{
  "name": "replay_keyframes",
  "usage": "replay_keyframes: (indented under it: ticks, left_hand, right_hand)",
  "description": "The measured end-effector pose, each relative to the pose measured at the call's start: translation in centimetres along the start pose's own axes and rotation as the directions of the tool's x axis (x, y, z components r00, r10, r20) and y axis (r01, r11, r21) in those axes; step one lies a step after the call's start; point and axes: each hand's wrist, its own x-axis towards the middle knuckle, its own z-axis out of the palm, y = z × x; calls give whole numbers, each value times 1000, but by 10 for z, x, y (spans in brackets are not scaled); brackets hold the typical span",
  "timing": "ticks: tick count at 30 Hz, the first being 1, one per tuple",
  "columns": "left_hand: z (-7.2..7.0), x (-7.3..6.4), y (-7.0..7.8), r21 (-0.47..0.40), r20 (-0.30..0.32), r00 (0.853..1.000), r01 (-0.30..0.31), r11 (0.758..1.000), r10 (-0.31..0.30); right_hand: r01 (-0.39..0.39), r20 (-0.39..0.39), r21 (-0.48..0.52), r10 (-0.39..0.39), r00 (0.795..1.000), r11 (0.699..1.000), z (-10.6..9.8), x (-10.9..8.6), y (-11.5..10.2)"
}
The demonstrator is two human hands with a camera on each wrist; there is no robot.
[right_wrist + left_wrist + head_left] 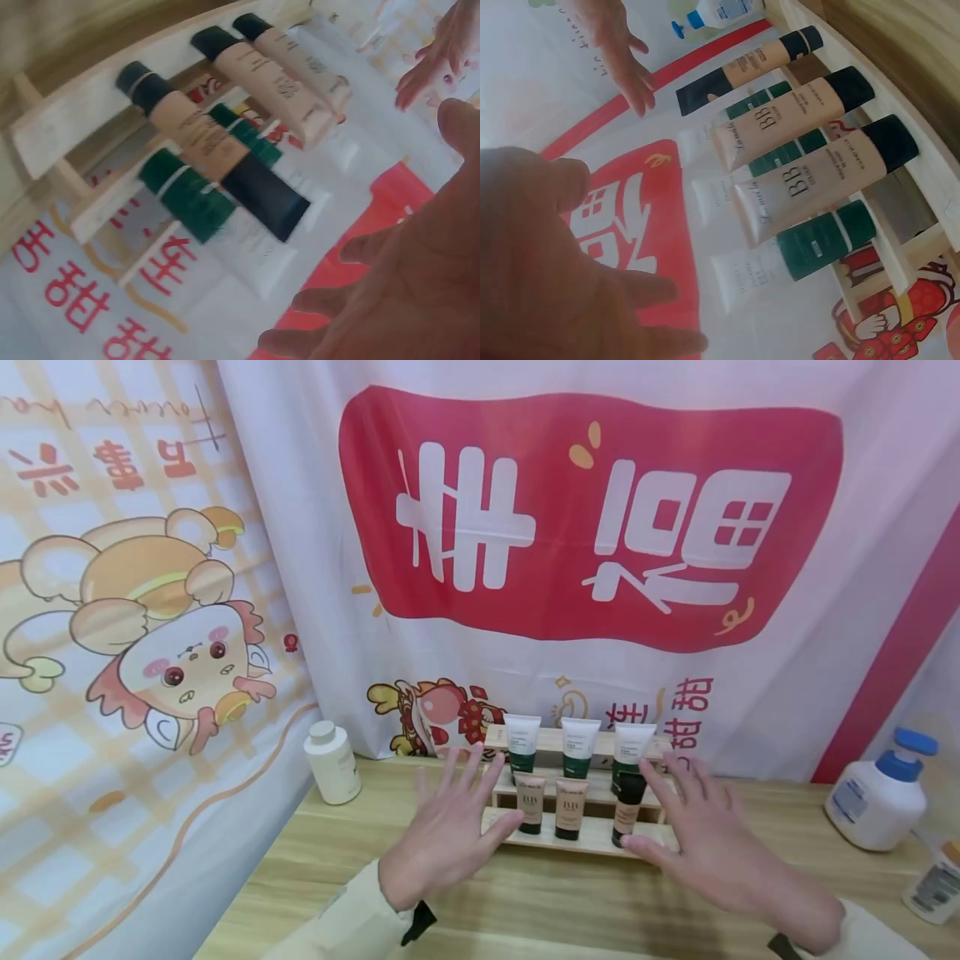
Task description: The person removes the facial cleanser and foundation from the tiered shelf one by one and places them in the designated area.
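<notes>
A tiered wooden rack stands on the table near the back. On its front step are two beige BB cream tubes with black caps and, to the right, a beige and black tube. Three white and green tubes stand on the step behind. My left hand spreads its fingers at the rack's left end, holding nothing. My right hand is likewise spread at the right end, its thumb close to the beige and black tube. In the left wrist view the left fingers are apart from the tubes.
A white bottle with a white cap stands at the left back of the table. Toward the right are a white pump bottle with a blue top and a small bottle with an orange cap. Printed cloth hangs behind and at the left.
</notes>
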Motion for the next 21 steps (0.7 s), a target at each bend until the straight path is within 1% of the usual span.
replay_keyframes:
  ticks: [3, 5, 8, 10, 12, 17, 21]
  left_hand:
    - [6, 6, -3, -24, -29, 999, -35, 999, 34]
    - [12, 11, -6, -45, -50, 996, -77, 996, 75]
    - [23, 18, -11, -64, -77, 987, -146, 987, 141]
    - [32, 23, -15, -72, -99, 980, -180, 981, 173]
    - [41, 27, -18, -73, -117, 976, -193, 978, 184]
    - [58, 36, -25, -98, -160, 971, -196, 976, 179]
    - [70, 43, -29, -144, -229, 954, -228, 963, 192]
  right_hand:
    - [-12, -16, 20, 13, 1000, 1000, 6, 1, 12]
    - [-24, -28, 36, 25, 999, 999, 13, 2, 21]
    - [-33, -57, 53, 36, 998, 998, 28, 3, 34]
    - [-42, -75, 61, 46, 996, 997, 40, 3, 43]
    - [-55, -86, 70, 61, 994, 996, 54, 4, 51]
    - [-85, -104, 112, 96, 990, 990, 80, 5, 67]
    - [-86, -154, 173, 113, 982, 981, 90, 5, 74]
